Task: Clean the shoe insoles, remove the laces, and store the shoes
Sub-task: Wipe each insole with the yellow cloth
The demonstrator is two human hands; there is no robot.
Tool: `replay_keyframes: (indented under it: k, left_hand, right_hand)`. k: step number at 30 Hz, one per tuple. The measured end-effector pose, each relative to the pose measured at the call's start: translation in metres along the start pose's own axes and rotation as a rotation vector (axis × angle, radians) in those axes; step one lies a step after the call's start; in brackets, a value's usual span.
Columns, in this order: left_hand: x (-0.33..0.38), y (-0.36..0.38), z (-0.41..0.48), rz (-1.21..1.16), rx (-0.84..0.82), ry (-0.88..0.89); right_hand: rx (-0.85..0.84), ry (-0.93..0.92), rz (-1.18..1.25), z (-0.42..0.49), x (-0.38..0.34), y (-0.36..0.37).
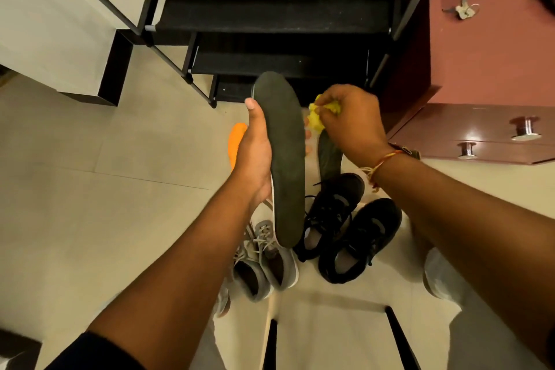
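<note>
Left hand (255,156): grips the dark insole (286,159), thumb along its left edge, fingers curled behind to its right edge. The insole is held above the floor (120,189), toe end toward the rack (270,21), heel end over the grey shoes (261,261).

Right hand (351,117): pinches a bunched yellow cloth (318,120), just beside the insole's right edge.

On the floor: a second insole (329,156) below the right hand, an orange insole (235,141) behind the left hand, and the black shoes (333,210), laced, beside the grey shoes.

Keys (462,9) lie on the cabinet (480,69).
</note>
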State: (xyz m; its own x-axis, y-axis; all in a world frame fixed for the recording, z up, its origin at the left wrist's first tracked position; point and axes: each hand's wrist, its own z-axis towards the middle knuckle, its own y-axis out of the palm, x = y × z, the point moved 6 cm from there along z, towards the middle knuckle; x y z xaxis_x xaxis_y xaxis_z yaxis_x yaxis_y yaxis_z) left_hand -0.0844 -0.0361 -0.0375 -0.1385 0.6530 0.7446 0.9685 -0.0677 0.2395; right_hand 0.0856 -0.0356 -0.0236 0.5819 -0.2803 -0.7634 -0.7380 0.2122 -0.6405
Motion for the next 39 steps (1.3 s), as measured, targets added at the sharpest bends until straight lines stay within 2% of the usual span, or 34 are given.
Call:
replay_keyframes:
  k: [3, 6, 8, 11, 15, 19, 22, 27, 31, 35, 39]
  left_hand:
    - [-0.002, -0.014, 0.014, -0.111, 0.093, 0.016]
    - [-0.007, -0.027, 0.027, -0.138, 0.190, 0.014]
    - [-0.013, -0.037, 0.034, -0.092, 0.261, 0.001]
    - [-0.021, -0.047, 0.045, -0.081, 0.282, 0.007]
    - [-0.033, -0.050, 0.056, -0.010, 0.261, -0.016]
    - [-0.067, -0.046, 0.069, 0.101, 0.219, -0.144]
    - [-0.103, -0.050, 0.074, 0.284, 0.166, -0.288]
    - [-0.136, -0.055, 0.078, 0.323, 0.114, -0.415]
    - [-0.156, -0.068, 0.097, 0.306, 0.138, -0.401]
    - [-0.173, -0.086, 0.131, 0.443, 0.217, -0.314]
    - [-0.194, -0.103, 0.182, 0.573, 0.269, -0.215]
  right_hand:
    - [-0.228, 0.261, 0.081, -0.010, 0.029, 0.036]
    - [-0.448, 0.528, 0.347, -0.035, 0.041, 0.071]
    - [-0.577, 0.637, 0.479, -0.049, 0.041, 0.083]
    - [-0.688, 0.705, 0.551, -0.054, 0.049, 0.091]
    - [-0.829, 0.651, 0.460, -0.059, 0.062, 0.103]
    - [-0.653, 0.688, 0.499, -0.055, 0.088, 0.112]
    - [-0.510, 0.735, 0.552, -0.048, 0.118, 0.119]
    - [-0.456, 0.696, 0.393, -0.047, 0.154, 0.135]
    - [-0.339, 0.672, 0.290, -0.046, 0.171, 0.145]
    - [-0.300, 0.563, -0.059, -0.030, 0.192, 0.146]
    - [-0.296, 0.556, -0.268, -0.002, 0.222, 0.152]
